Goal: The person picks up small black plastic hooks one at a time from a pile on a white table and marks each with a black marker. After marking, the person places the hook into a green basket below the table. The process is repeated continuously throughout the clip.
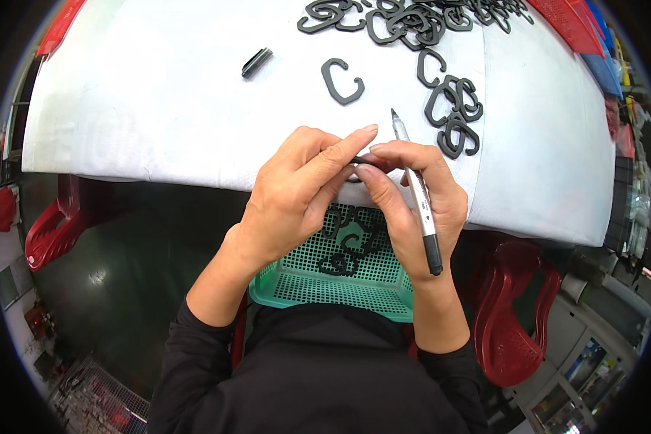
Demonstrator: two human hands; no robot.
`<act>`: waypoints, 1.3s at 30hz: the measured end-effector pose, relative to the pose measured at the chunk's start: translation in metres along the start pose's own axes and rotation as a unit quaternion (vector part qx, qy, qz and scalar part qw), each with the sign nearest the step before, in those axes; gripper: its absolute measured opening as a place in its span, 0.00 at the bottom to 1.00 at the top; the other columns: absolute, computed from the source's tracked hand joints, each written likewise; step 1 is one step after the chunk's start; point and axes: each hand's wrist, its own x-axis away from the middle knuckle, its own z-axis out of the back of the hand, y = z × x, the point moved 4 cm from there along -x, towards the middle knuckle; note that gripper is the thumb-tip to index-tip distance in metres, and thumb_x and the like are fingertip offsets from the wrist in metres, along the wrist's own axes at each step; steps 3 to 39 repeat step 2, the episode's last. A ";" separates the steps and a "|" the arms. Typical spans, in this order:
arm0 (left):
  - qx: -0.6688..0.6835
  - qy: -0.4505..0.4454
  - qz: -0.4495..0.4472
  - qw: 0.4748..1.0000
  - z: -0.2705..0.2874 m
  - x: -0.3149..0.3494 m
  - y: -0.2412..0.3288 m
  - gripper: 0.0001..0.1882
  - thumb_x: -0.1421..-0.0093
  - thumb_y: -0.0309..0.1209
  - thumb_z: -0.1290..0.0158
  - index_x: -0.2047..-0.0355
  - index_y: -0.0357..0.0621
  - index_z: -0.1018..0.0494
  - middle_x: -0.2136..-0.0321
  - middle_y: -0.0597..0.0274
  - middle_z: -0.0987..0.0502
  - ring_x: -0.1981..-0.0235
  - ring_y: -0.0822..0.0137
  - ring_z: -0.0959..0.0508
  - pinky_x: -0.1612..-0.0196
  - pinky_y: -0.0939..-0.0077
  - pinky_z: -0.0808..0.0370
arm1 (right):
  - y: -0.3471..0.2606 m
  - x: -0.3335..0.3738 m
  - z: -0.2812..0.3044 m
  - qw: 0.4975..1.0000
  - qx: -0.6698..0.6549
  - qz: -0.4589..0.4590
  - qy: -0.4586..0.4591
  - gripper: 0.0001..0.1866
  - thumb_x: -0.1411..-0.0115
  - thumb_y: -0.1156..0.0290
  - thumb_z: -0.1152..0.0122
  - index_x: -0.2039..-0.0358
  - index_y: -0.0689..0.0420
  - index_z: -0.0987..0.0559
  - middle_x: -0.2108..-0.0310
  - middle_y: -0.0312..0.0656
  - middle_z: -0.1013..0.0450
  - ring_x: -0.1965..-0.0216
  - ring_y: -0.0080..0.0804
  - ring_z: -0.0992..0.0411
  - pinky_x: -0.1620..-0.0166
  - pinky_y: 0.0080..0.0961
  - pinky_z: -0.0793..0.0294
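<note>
My left hand (286,181) and my right hand (430,181) meet over the near edge of the table. Between their fingertips they pinch a small dark piece (362,160), mostly hidden by the fingers; it looks like one of the black C-shaped hooks. An uncapped marker (419,199) with a white-grey barrel also rests in my right hand, its tip pointing away from me. One black C-shaped hook (328,81) lies alone on the table just beyond the hands. The marker's black cap (256,63) lies farther left.
A heap of black hooks (416,25) covers the far middle, with several more (456,137) trailing down on the right. Below my hands, a green mesh basket (267,295) holds several hooks (338,265). Red plastic stools (506,325) stand at both sides. Red bins (568,22) line the far right.
</note>
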 end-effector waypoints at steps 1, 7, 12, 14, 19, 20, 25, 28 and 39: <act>0.007 -0.001 0.006 1.000 0.000 -0.001 0.003 0.27 0.50 0.15 0.46 0.48 0.47 0.28 0.71 0.61 0.27 0.71 0.66 0.28 0.70 0.76 0.27 | 0.001 0.002 0.001 1.000 0.008 -0.003 0.000 0.12 0.52 0.81 0.34 0.65 0.61 0.23 0.72 0.41 0.24 0.72 0.27 0.25 0.68 0.20 0.26; 0.021 -0.008 0.010 1.000 0.002 -0.002 0.006 0.28 0.49 0.15 0.47 0.47 0.48 0.29 0.71 0.62 0.27 0.70 0.66 0.27 0.70 0.77 0.27 | 0.000 0.001 0.002 1.000 0.009 0.000 0.002 0.12 0.52 0.81 0.34 0.65 0.61 0.23 0.72 0.41 0.24 0.72 0.27 0.25 0.68 0.20 0.26; 0.021 -0.008 0.010 1.000 0.002 -0.002 0.006 0.28 0.49 0.15 0.47 0.47 0.48 0.29 0.71 0.62 0.27 0.70 0.66 0.27 0.70 0.77 0.27 | 0.000 0.001 0.002 1.000 0.009 0.000 0.002 0.12 0.52 0.81 0.34 0.65 0.61 0.23 0.72 0.41 0.24 0.72 0.27 0.25 0.68 0.20 0.26; 0.021 -0.008 0.010 1.000 0.002 -0.002 0.006 0.28 0.49 0.15 0.47 0.47 0.48 0.29 0.71 0.62 0.27 0.70 0.66 0.27 0.70 0.77 0.27 | 0.000 0.001 0.002 1.000 0.009 0.000 0.002 0.12 0.52 0.81 0.34 0.65 0.61 0.23 0.72 0.41 0.24 0.72 0.27 0.25 0.68 0.20 0.26; 0.021 -0.008 0.010 1.000 0.002 -0.002 0.006 0.28 0.49 0.15 0.47 0.47 0.48 0.29 0.71 0.62 0.27 0.70 0.66 0.27 0.70 0.77 0.27 | 0.000 0.001 0.002 1.000 0.009 0.000 0.002 0.12 0.52 0.81 0.34 0.65 0.61 0.23 0.72 0.41 0.24 0.72 0.27 0.25 0.68 0.20 0.26; 0.021 -0.008 0.010 1.000 0.002 -0.002 0.006 0.28 0.49 0.15 0.47 0.47 0.48 0.29 0.71 0.62 0.27 0.70 0.66 0.27 0.70 0.77 0.27 | 0.000 0.001 0.002 1.000 0.009 0.000 0.002 0.12 0.52 0.81 0.34 0.65 0.61 0.23 0.72 0.41 0.24 0.72 0.27 0.25 0.68 0.20 0.26; 0.021 -0.008 0.010 1.000 0.002 -0.002 0.006 0.28 0.49 0.15 0.47 0.47 0.48 0.29 0.71 0.62 0.27 0.70 0.66 0.27 0.70 0.77 0.27 | 0.000 0.001 0.002 1.000 0.009 0.000 0.002 0.12 0.52 0.81 0.34 0.65 0.61 0.23 0.72 0.41 0.24 0.72 0.27 0.25 0.68 0.20 0.26; 0.021 -0.008 0.010 1.000 0.002 -0.002 0.006 0.28 0.49 0.15 0.47 0.47 0.48 0.29 0.71 0.62 0.27 0.70 0.66 0.27 0.70 0.77 0.27 | 0.000 0.001 0.002 1.000 0.009 0.000 0.002 0.12 0.52 0.81 0.34 0.65 0.61 0.23 0.72 0.41 0.24 0.72 0.27 0.25 0.68 0.20 0.26; 0.021 -0.008 0.010 1.000 0.002 -0.002 0.006 0.28 0.49 0.15 0.47 0.47 0.48 0.29 0.71 0.62 0.27 0.70 0.66 0.27 0.70 0.77 0.27 | 0.000 0.001 0.002 1.000 0.009 0.000 0.002 0.12 0.52 0.81 0.34 0.65 0.61 0.23 0.72 0.41 0.24 0.72 0.27 0.25 0.68 0.20 0.26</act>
